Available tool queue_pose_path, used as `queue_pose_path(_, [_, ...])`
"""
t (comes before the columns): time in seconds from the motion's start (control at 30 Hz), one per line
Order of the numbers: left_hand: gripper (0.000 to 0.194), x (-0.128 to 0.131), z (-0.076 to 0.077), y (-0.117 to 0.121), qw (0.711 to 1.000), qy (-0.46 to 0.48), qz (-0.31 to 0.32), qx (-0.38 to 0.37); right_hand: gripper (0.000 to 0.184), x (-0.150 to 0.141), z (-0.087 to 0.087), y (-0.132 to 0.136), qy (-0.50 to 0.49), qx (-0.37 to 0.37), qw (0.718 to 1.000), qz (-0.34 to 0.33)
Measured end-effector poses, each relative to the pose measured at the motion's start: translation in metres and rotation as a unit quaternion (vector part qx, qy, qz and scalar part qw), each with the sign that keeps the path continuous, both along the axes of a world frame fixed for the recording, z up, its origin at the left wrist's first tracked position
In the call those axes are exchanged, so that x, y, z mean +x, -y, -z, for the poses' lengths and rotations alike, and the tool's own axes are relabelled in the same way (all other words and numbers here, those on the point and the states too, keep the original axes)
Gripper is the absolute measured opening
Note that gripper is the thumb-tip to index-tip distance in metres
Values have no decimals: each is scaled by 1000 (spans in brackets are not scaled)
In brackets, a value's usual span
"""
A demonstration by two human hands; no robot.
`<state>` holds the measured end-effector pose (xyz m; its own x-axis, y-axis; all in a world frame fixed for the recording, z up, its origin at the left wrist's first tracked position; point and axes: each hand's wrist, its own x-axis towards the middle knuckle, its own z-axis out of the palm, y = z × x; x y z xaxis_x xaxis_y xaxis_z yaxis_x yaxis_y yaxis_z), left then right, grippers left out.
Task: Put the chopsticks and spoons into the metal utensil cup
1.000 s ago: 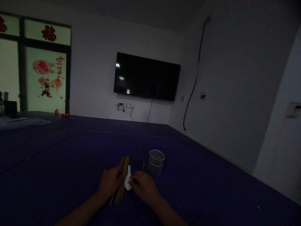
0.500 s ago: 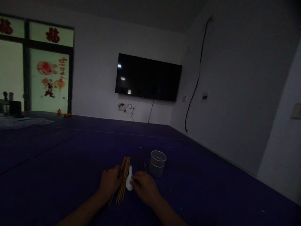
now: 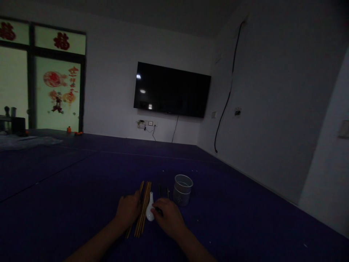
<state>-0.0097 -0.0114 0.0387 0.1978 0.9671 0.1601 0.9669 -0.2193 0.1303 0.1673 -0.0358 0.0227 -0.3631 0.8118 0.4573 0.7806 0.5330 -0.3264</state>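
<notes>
On the dark blue floor mat lies a bundle of wooden chopsticks [image 3: 144, 205], pointing away from me. My left hand [image 3: 127, 211] rests over their near left side with its fingers curled on one or two sticks. A white ceramic spoon [image 3: 149, 210] lies just right of the chopsticks. My right hand [image 3: 167, 217] is closed, its fingertips pinching the bowl end of the spoon. A dark flat object [image 3: 163, 190] lies beyond my right hand, too dim to name. A grey perforated cup-shaped holder [image 3: 182, 189] stands upright to the right of it.
The blue mat [image 3: 81, 189] covers the whole floor. A black television [image 3: 171, 90] hangs on the far white wall above a socket with cables. A glass door with red paper decorations [image 3: 57, 87] is at the far left. A white wall runs along the right.
One chopstick under my left hand has spread slightly to the left of the bundle. My right hand stays on the spoon. The view has barely shifted.
</notes>
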Motion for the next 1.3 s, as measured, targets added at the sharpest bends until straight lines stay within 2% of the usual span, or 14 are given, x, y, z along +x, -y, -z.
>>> queue_pose_path(0.23, [40, -2, 0, -2, 1000, -6, 8, -5, 15, 0, 2, -2, 3, -1, 1000, -1])
queue_pose_path(0.43, [33, -2, -4, 1, 1000, -13, 14, -4, 15, -1, 0, -1, 3, 2, 1000, 0])
queue_pose_path(0.9, [23, -5, -2, 1, 1000, -3, 19, 11, 16, -2, 2, 0, -3, 4, 1000, -6])
queue_pose_path(1.3, [29, -4, -2, -1, 1000, -3, 14, 3, 18, -2, 1, 0, -4, -5, 1000, -7])
